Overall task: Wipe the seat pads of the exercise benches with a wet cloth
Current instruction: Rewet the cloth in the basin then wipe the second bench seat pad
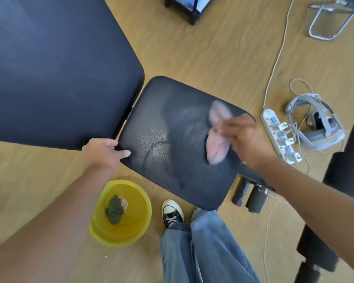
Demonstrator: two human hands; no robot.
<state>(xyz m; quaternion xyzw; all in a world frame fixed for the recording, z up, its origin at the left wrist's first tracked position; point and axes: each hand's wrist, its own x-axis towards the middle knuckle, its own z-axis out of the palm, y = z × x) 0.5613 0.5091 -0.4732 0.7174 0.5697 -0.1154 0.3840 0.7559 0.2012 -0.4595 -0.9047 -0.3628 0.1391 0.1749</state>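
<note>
On the black padded vinyl seat pad (178, 139) of the bench, the right hand (245, 137) is closed on a limp pale pink cloth (216, 139), motion-blurred, so likely mid-swipe near the pad's right edge. Cloth is soft, light, floppy; best bunched in the palm so loose ends don't trail. Damp streaks show on the surface, so it's probably slick there. Left hand (104, 153) grips the pad's left corner, fingers curled over the edge, bracing it. The large black backrest pad (55, 68) sits just beside, upper left. On the wooden floor (213, 48): a yellow plastic basin (142, 219) holding a dark green rag (114, 209) near the person's feet, a white power strip (278, 135) with cables to the right. Nothing blocks the pad itself.
</note>
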